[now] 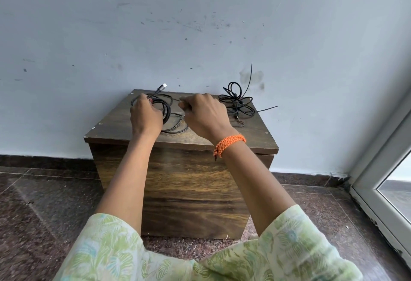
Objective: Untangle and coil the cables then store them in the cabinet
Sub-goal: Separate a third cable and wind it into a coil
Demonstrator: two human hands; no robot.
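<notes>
A small dark wooden cabinet (191,194) stands against the wall. On the left part of its top lies a black cable (167,111) in loops, its silver plug (162,87) sticking up at the back. My left hand (145,116) grips these loops. My right hand (204,114) pinches a thin strand of the same cable just right of the loops. A second bundle of thin black cables (237,102) lies tangled at the back right of the top, with stiff ends poking up and to the right.
The cabinet front shows no open door. A pale wall rises right behind it. Dark stone floor (49,203) lies around it. A white-framed glass door (384,169) stands at the right.
</notes>
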